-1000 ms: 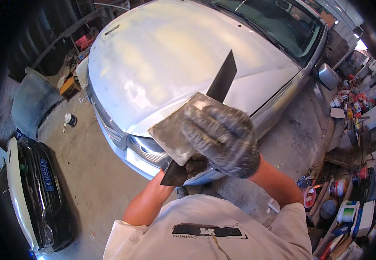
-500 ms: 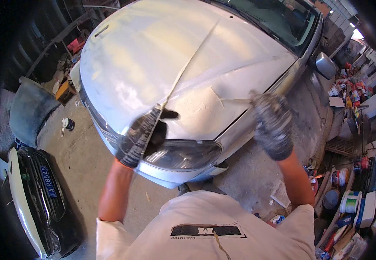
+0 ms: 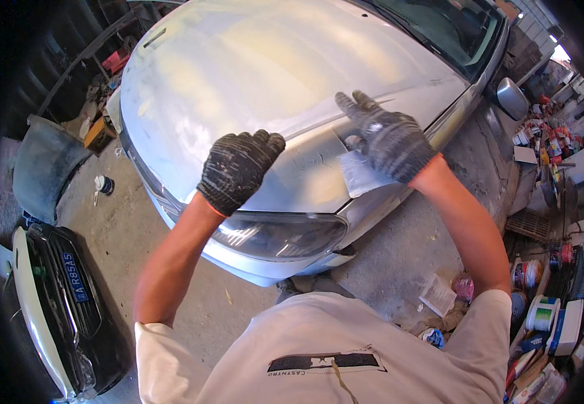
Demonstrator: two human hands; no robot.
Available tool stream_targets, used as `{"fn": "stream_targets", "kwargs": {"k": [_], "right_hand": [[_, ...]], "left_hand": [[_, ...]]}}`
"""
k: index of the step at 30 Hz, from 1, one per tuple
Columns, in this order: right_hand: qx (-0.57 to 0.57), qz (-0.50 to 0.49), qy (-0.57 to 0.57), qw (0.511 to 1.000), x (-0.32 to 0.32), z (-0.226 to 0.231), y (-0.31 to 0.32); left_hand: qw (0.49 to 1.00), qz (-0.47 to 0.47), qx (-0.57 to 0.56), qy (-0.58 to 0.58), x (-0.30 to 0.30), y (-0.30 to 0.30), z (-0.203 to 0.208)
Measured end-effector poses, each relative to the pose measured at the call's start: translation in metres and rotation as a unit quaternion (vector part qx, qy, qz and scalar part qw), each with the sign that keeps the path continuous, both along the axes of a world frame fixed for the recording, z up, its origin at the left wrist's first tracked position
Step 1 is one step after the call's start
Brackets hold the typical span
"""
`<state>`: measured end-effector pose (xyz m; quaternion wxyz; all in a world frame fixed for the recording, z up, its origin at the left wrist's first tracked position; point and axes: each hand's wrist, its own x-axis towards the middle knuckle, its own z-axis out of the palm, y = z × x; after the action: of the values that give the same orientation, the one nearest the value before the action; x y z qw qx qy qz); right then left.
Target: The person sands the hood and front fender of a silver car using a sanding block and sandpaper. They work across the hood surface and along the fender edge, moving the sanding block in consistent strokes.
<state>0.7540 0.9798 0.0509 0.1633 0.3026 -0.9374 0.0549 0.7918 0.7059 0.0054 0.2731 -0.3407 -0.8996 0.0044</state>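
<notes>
The silver-white car hood [image 3: 238, 87] in front of me has cream filler patches, with rough filler [image 3: 325, 182] at its near corner above the headlight [image 3: 282, 236]. Above the headlight, my left hand [image 3: 241, 168], in a dark knitted glove, is closed in a fist; what it holds, if anything, is hidden. My right hand [image 3: 396, 145], gloved alike, is over the near right corner of the hood. A flat, pale, thin-edged sheet [image 3: 362, 174], perhaps a scraper blade, sits under its palm and thumb, while two fingers stretch out.
A detached front bumper [image 3: 49, 303] lies on the floor at left, near a loose grey panel [image 3: 46, 168] and a small can [image 3: 105, 184]. Tape rolls, tubs [image 3: 543, 314] and tools crowd the right side. The side mirror [image 3: 508, 99] juts out at upper right.
The long thin strip, apparently tape, that ran from my left hand along the hood no longer shows. My left hand has risen and closed; my right has moved left and up over the hood.
</notes>
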Motion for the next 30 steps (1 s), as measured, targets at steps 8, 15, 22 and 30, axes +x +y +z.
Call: {"fn": "stream_targets", "kwargs": {"k": [8,15,22,30], "right_hand": [[0.175,0.011,-0.148,0.973,-0.045,-0.008,-0.03],[0.172,0.028,-0.157,0.972,-0.046,-0.026,-0.022],[0.147,0.029,-0.159,0.976,-0.056,-0.024,-0.024],[0.143,0.024,-0.18,0.973,-0.04,-0.045,-0.006]], "left_hand": [[0.998,0.051,0.015,-0.045,0.001,-0.001,-0.021],[0.989,0.044,0.018,-0.141,0.01,-0.019,-0.041],[0.986,0.047,0.097,-0.125,0.005,-0.015,-0.047],[0.982,0.031,0.106,-0.151,0.023,-0.006,-0.058]]}}
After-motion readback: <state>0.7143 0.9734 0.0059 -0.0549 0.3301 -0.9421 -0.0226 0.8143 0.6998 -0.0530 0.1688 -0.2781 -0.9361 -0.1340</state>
